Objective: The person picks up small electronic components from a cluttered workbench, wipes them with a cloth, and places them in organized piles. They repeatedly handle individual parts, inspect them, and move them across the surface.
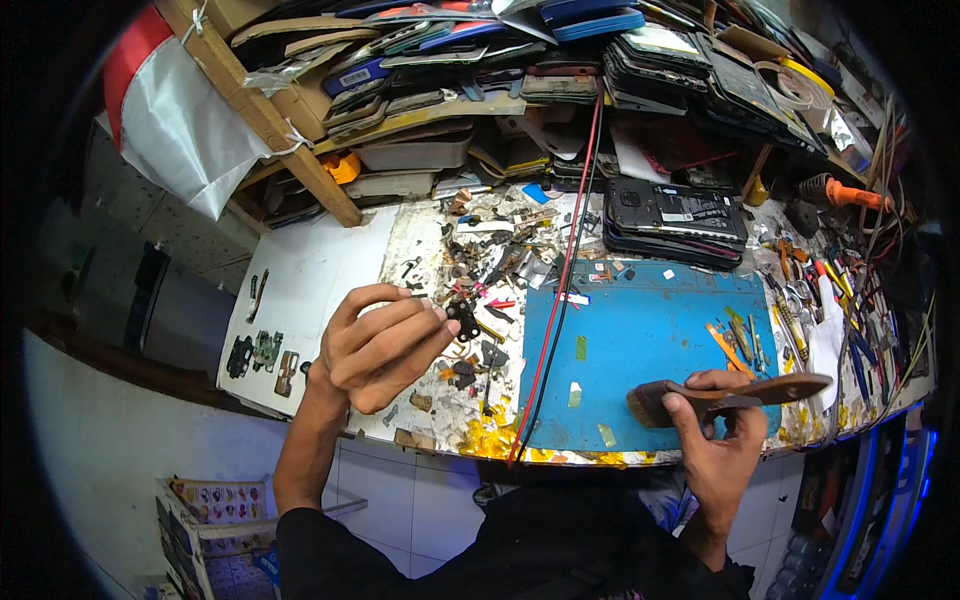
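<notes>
Between the fingertips of my left hand (385,345) is a small black part with round holes (463,320), held above the cluttered left half of the workbench. My right hand (722,430) grips a wooden-handled brush (770,391) over the right side of the blue work mat (640,340). The brush's wide dark end points left and its handle sticks out to the right. Loose small parts (480,255) lie scattered on the white bench top beyond and below my left hand. At the far left of the bench sit several small phone parts (267,350).
A stack of opened phones (675,220) stands at the mat's back edge. Shelves above hold piled phones and panels (440,60). Red and black cables (570,270) hang across the mat's left side. Pliers and other hand tools (800,300) crowd the right, with an orange-handled tool (855,197) behind.
</notes>
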A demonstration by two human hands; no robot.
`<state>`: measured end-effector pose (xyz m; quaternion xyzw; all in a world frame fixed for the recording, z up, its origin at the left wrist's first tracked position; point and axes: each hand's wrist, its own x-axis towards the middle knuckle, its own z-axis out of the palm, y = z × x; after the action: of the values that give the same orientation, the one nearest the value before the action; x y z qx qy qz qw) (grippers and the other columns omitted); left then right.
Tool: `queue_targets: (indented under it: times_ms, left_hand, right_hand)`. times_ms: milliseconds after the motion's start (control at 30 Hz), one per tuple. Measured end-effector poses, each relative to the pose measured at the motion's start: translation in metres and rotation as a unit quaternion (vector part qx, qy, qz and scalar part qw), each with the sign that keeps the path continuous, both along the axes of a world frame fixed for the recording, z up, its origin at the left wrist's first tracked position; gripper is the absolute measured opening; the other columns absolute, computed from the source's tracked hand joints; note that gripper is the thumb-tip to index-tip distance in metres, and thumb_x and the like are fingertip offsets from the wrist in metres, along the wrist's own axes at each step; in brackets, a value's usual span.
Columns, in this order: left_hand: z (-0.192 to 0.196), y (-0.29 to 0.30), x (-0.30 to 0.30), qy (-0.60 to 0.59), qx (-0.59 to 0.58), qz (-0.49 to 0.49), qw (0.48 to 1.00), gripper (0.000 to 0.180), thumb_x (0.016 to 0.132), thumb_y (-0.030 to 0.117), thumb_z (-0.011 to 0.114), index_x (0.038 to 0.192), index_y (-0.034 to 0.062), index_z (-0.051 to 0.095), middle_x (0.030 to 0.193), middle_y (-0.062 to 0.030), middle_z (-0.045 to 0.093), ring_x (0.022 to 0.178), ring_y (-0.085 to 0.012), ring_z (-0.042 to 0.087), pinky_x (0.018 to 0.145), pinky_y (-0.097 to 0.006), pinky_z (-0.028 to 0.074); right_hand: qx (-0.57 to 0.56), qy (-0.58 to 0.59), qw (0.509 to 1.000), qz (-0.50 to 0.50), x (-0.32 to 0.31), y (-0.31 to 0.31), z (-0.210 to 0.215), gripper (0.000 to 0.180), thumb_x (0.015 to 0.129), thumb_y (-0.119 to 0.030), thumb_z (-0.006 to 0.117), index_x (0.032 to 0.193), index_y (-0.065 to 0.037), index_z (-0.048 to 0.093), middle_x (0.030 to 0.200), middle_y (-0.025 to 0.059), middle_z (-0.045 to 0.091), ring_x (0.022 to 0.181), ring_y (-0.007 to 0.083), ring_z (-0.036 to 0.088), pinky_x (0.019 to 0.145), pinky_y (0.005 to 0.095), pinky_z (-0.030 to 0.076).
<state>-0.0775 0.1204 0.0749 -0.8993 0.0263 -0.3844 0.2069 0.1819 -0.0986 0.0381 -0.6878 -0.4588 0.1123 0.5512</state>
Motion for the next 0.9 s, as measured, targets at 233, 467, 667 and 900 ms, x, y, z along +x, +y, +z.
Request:
queue_targets:
  times_ms: [233,467,667,900]
  left_hand:
    - [-0.014,-0.024,0.012,-0.005,0.038,-0.040,0.998,0.022,0.069,0.008,0.085,0.088,0.0136,0.077,0.098,0.0028,0.054,0.088,-0.0097,0.057,0.085,-0.037,0.052]
    - [-0.018,-0.045,0.015,-0.042,-0.110,-0.029,0.993,0.021,0.071,0.007,0.082,0.089,0.0131,0.077,0.096,0.0022,0.059,0.086,-0.0124,0.058,0.089,-0.042,0.049]
    - [-0.032,-0.054,0.020,-0.084,-0.530,0.005,0.844,0.020,0.071,-0.002,0.083,0.088,0.0070,0.075,0.087,-0.0049,0.070,0.082,-0.0170,0.066,0.089,-0.042,0.049]
    - [-0.038,-0.070,0.028,-0.150,-0.763,-0.047,0.627,0.032,0.076,-0.006,0.081,0.103,-0.0067,0.064,0.096,-0.0121,0.069,0.089,-0.0145,0.067,0.082,-0.026,0.054]
  right_hand:
    - [0.164,0.125,0.968,0.141,-0.025,0.004,-0.007,0.024,0.082,-0.003,0.076,0.103,-0.001,0.065,0.100,0.0150,0.070,0.092,0.0217,0.068,0.080,0.0302,0.054]
    - [0.179,-0.082,0.978,0.070,-0.020,0.029,-0.012,0.024,0.083,0.001,0.074,0.105,-0.002,0.064,0.095,0.0140,0.071,0.085,0.0233,0.069,0.076,0.0323,0.055]
    - [-0.097,-0.010,0.995,0.039,0.013,0.018,0.010,0.024,0.096,-0.018,0.060,0.085,0.003,0.064,0.069,0.0123,0.061,0.058,0.0176,0.054,0.053,0.0330,0.040]
    - [-0.148,-0.175,0.971,-0.068,0.020,0.027,0.005,0.031,0.087,-0.018,0.073,0.110,0.002,0.065,0.086,0.0142,0.059,0.070,0.0235,0.056,0.060,0.0371,0.043]
